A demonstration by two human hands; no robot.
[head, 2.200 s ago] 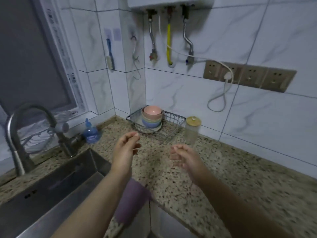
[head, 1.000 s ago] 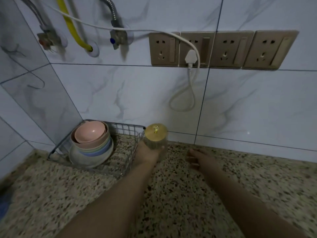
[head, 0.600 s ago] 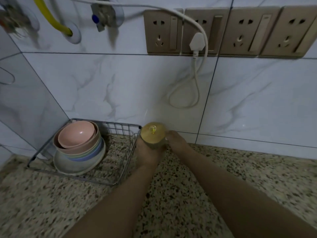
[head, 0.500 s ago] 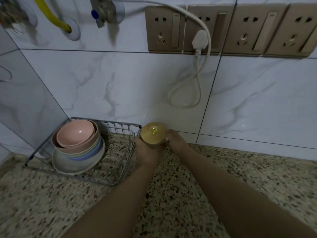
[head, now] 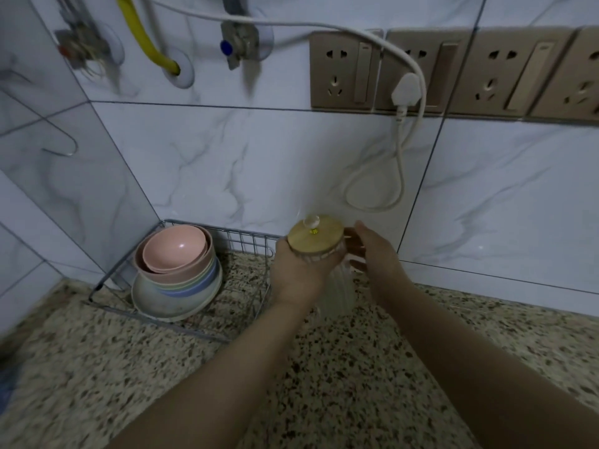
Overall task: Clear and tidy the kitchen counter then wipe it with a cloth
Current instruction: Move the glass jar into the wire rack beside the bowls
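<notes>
A ribbed glass jar [head: 337, 288] with a round wooden lid [head: 316, 236] and a clear knob stands on the speckled stone counter [head: 356, 367] close to the back wall. My left hand [head: 296, 273] grips the jar just under the lid from the left. My right hand [head: 376, 257] lies against its right side with the fingers curved round the glass. The jar's base is partly hidden behind my left wrist. No cloth is in view.
A wire rack [head: 246, 306] sits left of the jar in the corner, holding a stack of pastel bowls [head: 176, 270] on a plate. A white cable [head: 398, 163] hangs looped from the wall sockets [head: 343, 69] above the jar. Pipes and valves line the upper left wall.
My left hand reached the jar first, then my right hand came in from the right and closed on its other side. The jar now looks slightly higher and tilted between both hands.
</notes>
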